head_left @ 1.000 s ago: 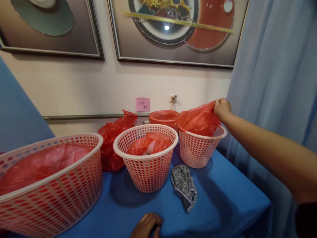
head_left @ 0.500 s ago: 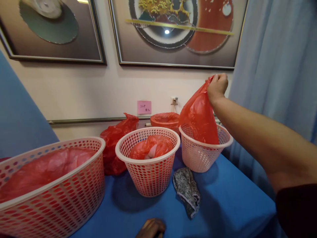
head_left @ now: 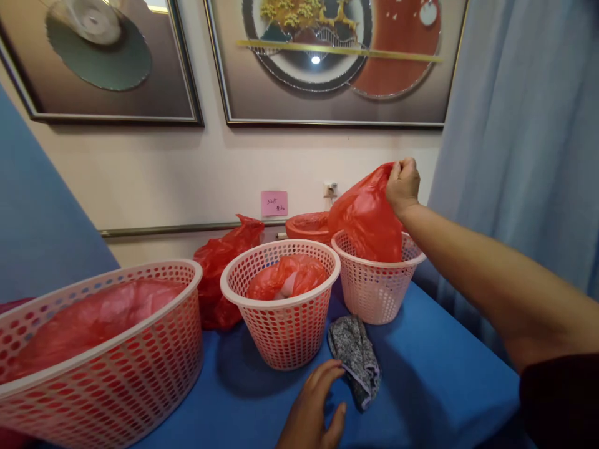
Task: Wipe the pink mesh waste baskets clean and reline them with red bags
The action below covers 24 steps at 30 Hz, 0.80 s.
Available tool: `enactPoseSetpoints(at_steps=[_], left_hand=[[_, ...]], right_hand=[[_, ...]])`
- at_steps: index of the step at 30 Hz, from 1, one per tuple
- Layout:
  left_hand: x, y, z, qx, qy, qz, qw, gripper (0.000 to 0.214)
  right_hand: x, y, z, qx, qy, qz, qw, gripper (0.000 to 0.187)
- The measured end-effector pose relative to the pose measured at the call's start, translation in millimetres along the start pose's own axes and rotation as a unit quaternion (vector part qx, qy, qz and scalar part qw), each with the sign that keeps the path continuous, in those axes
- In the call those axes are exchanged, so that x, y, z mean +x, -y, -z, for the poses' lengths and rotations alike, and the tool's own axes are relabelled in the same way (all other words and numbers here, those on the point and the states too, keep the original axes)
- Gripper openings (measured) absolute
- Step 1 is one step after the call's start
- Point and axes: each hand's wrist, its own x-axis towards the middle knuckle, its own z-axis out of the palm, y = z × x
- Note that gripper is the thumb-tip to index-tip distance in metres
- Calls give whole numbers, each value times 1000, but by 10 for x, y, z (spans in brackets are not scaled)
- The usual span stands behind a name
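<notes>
At the right, my right hand [head_left: 404, 185] is closed on the top of a red plastic bag [head_left: 372, 215]. The bag hangs down into a pink perforated basket [head_left: 378, 292], its lower part inside the rim. My left hand [head_left: 314, 408] reaches in from the bottom edge, fingers apart and holding nothing. Its fingertips are beside a grey speckled cloth [head_left: 354, 355] with a pale edge, perhaps touching it; I cannot tell. The cloth lies crumpled on the blue table cover [head_left: 421, 368].
A middle pink basket [head_left: 285, 333] and a large one [head_left: 116, 374] at the left contain red plastic. Behind them are a red plastic bag [head_left: 218, 268] and another red-lined container [head_left: 306, 226]. A blue curtain [head_left: 528, 156] borders the right side.
My left hand has come further into view, moving up toward the grey cloth with its fingers spreading. My right hand has lowered slightly and moved left with the red bag.
</notes>
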Motion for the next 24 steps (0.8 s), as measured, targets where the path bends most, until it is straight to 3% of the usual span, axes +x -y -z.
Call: enactPoseSetpoints(at_steps=[4, 8, 11, 13, 17, 19, 21, 23, 24], left_hand=[[221, -192, -55, -16, 43, -16, 999, 58], [362, -307, -104, -29, 54, -20, 998, 58], [391, -322, -126, -31, 50, -12, 998, 57], [364, -297, -130, -27, 52, -11, 998, 58], [266, -304, -45, -19, 44, -36, 998, 60], [238, -402, 76, -10, -15, -58, 998, 66], [242, -561, 248, 9, -124, -78, 989, 74], [276, -733, 440, 23, -239, -82, 967, 88], [299, -804, 530, 24, -273, -67, 959, 97]], right_hand=[[317, 173, 9, 26, -19, 67, 997, 25], [352, 416, -58, 28, 68, 138, 988, 27], [293, 611, -69, 49, 116, 202, 971, 16], [314, 747, -35, 65, 97, 238, 964, 8], [421, 1087, 118, 93, -26, 274, 957, 24], [331, 1342, 244, 150, -101, 304, 935, 23], [40, 1664, 412, 247, -136, 308, 908, 20], [-438, 2010, 614, 359, -77, 241, 898, 20], [-722, 2171, 717, 407, -22, 165, 898, 21]])
